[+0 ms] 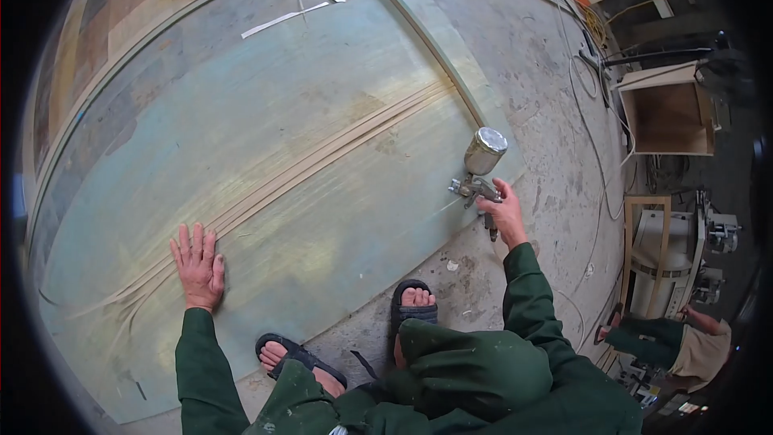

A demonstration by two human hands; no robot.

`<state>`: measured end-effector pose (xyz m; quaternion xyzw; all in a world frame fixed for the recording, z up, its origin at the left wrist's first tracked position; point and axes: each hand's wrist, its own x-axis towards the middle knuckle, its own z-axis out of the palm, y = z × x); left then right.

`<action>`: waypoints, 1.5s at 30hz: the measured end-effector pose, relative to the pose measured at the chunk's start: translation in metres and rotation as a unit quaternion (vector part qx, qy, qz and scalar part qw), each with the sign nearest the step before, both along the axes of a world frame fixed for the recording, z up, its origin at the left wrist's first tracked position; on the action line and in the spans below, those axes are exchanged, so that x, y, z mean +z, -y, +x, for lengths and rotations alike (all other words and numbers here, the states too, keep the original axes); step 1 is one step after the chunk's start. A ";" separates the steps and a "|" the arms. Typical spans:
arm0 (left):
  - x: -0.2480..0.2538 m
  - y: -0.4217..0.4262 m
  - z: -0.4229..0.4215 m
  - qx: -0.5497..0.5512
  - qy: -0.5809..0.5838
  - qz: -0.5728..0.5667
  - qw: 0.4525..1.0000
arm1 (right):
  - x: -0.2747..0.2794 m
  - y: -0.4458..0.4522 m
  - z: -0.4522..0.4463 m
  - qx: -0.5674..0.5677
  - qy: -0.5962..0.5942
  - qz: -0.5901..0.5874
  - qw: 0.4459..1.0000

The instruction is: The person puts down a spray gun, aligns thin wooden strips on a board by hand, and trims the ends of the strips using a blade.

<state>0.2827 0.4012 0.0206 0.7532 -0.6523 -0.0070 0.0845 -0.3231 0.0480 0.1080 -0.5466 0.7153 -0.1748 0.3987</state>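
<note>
Several thin wood strips (342,145) running from near left to far right across a green board (274,282), left hand (199,270) laid on them, fingers straight and unclenched, right hand (505,216) grasping a spray gun (485,155) at right

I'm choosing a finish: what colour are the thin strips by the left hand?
The thin strips are light tan; head view shows them best.

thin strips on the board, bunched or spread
Both: the strips run bunched for most of their length, fanning out beyond the left hand.
</note>
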 end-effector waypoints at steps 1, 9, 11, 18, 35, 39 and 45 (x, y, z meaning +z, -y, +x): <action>0.001 0.000 -0.001 0.006 0.001 0.001 1.000 | 0.003 0.003 -0.006 -0.018 0.054 0.020 0.998; 0.002 0.001 0.000 0.003 -0.012 0.003 1.000 | 0.035 -0.030 0.075 0.138 -0.272 -0.338 0.890; 0.001 0.001 -0.002 0.000 -0.010 0.005 1.000 | 0.033 -0.028 0.133 0.308 -0.178 -0.379 0.855; 0.002 0.000 -0.001 0.004 -0.012 0.000 1.000 | -0.036 0.010 0.267 0.467 -0.117 -0.415 0.772; 0.003 0.003 -0.003 0.011 -0.020 -0.005 1.000 | -0.062 -0.033 0.302 0.503 -0.115 -0.399 0.758; 0.002 0.003 -0.005 0.007 -0.003 -0.007 1.000 | -0.056 -0.045 0.306 0.494 -0.166 -0.390 0.759; 0.001 0.033 -0.035 0.001 -0.022 -0.001 1.000 | -0.055 -0.050 0.305 0.524 -0.210 -0.354 0.746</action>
